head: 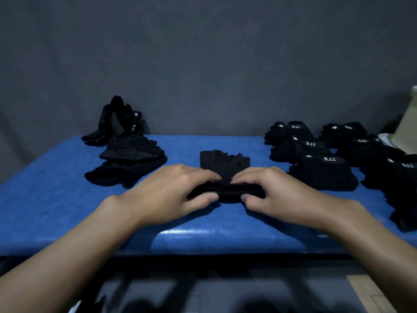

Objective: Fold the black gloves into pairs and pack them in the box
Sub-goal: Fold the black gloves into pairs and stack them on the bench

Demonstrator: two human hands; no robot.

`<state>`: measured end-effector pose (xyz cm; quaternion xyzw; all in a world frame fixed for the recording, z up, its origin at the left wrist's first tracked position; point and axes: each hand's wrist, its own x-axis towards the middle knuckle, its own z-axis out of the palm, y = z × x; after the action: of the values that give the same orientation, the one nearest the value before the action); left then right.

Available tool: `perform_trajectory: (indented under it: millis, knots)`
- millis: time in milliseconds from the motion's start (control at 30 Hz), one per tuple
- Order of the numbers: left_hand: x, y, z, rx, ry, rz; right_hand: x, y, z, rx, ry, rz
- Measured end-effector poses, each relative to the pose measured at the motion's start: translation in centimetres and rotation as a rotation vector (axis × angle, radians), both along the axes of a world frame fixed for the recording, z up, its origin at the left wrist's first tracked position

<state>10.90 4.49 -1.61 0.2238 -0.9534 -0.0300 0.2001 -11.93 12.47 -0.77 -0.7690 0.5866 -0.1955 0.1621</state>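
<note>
1. One blue table (56,211) lies under both hands.
2. Many folded gloves (325,172), with white 5.11 labels up, sit in rows right of the right hand, close to it.
3. Several loose gloves (128,159) are heaped left of and beyond the left hand, apart from it.
4. Left hand (171,193): fingers curled on top and thumb at the near side, pinching the black glove's rolled near edge.
5. Right hand (282,190): same pinch on the same edge, its fingertips almost meeting the left's.
6. Black glove (225,163): between the hands, far half flat on the table beyond the fingertips.
7. Pale beige object (406,132): far right of the right hand, cut off, cannot identify.
</note>
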Motion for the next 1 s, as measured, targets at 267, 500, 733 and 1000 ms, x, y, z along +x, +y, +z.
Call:
perform_trajectory:
  millis: [267, 500, 733, 1000]
  knots:
    - [0.0, -0.1, 0.2, -0.005, 0.082, -0.024, -0.5, -0.2, 0.5, 0.014, -0.080, -0.044]
    - [-0.1, -0.7, -0.4, 0.321, 0.324, 0.022, -0.7, -0.3, 0.6, 0.028, -0.240, 0.029]
    - [-0.5, -0.6, -0.2, 0.513, 0.454, 0.068, -0.8, -1.0, 0.0, -0.081, -0.340, -0.034]
    - [-1.3, -1.2, -1.1, 0.503, 0.481, 0.137, -0.4, -2.4, -0.4, -0.109, -0.376, -0.194]
